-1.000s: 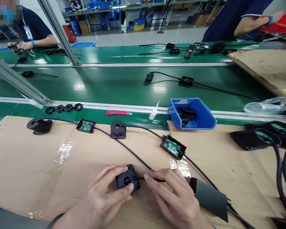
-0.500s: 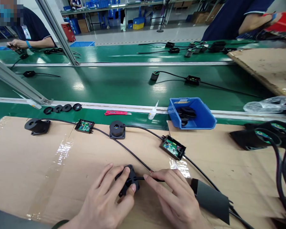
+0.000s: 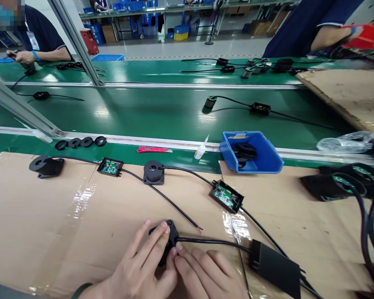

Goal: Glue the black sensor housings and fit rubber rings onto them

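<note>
My left hand (image 3: 143, 259) is closed over a black plastic housing (image 3: 172, 227) with a square screw flange, which lies low in front of me on the cardboard. Its fingertips rest on the top, covering most of it. My right hand (image 3: 205, 270) presses bent fingertips against the housing's right edge, just below where a black cable (image 3: 212, 241) comes out. This cable runs right to a black rectangular box (image 3: 276, 265), smooth face up. Above my hands ends another cable, with bare red wire at its tip (image 3: 200, 229).
Two open boxes with green circuit boards, one left (image 3: 110, 167) and one right (image 3: 227, 196), are cabled to round housings. Behind stand a blue bin (image 3: 251, 153) of black parts, a dropper bottle (image 3: 201, 149) and a red utility knife (image 3: 154, 149). Co-workers are across the green conveyor (image 3: 149, 108).
My right hand has let go of the cable and moved down and left to the housing's edge. The wired assembly on the conveyor has shifted right.
</note>
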Demonstrator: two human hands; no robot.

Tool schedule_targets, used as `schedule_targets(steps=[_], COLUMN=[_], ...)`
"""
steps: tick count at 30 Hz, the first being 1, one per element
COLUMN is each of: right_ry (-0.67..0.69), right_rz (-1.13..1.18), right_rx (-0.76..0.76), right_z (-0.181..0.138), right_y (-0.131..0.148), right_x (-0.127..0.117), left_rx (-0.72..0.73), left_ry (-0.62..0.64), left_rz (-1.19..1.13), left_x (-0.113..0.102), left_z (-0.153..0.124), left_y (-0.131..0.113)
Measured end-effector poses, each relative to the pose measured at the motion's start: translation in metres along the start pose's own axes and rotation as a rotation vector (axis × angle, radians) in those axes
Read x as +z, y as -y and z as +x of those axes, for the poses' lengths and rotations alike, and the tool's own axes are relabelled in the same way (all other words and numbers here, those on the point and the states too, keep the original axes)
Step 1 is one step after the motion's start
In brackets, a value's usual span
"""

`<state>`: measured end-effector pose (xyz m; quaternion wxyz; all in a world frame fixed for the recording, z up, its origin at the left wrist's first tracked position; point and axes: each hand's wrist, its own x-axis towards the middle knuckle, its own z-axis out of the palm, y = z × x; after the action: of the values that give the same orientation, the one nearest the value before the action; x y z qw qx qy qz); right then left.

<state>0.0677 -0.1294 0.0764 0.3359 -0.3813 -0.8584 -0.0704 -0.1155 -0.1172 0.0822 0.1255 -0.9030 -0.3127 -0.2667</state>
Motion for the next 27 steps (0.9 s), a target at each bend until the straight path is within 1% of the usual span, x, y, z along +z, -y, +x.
schedule_targets(steps=[4,7,10,12,15,17,20,23,25,27], right_ry=[-0.040,-0.019,0.038,0.078,0.103,0.102,0.099,0.074,0.076,0.100], right_rz=[-0.111,-0.153,-0.126,-0.046,0.119,0.164,0.113,0.008,-0.041,-0.068], right_rx=[-0.008,-0.033,-0.083,-0.076,0.004,0.046,0.054,0.011,-0.015,-0.042], right_z=[0.013,0.014,0.007,0.001,-0.006,-0.008,-0.008,-0.006,-0.003,0.000], right_y=[0.009,0.012,0.009,0.004,0.002,0.005,0.011,0.016,0.018,0.018], right_x=[0.006,0.008,0.004,-0.003,-0.014,-0.017,-0.013,-0.006,-0.003,-0.002], left_rx=[0.014,0.033,0.054,0.049,0.019,0.004,-0.042,-0.095,-0.124,-0.204], left_ry=[-0.079,-0.104,-0.103,-0.079,-0.037,-0.022,-0.009,-0.015,-0.006,0.036], left_rz=[0.010,0.003,-0.014,-0.001,0.003,-0.022,-0.110,-0.208,-0.268,-0.386], left_x=[0.007,0.009,0.009,0.008,0.007,0.007,0.005,0.001,0.000,0.000], left_z=[-0.003,-0.006,-0.010,-0.014,-0.020,-0.023,-0.024,-0.025,-0.026,-0.029], left_y=[0.002,0.004,0.005,0.003,-0.001,-0.003,-0.005,-0.003,0.002,0.011])
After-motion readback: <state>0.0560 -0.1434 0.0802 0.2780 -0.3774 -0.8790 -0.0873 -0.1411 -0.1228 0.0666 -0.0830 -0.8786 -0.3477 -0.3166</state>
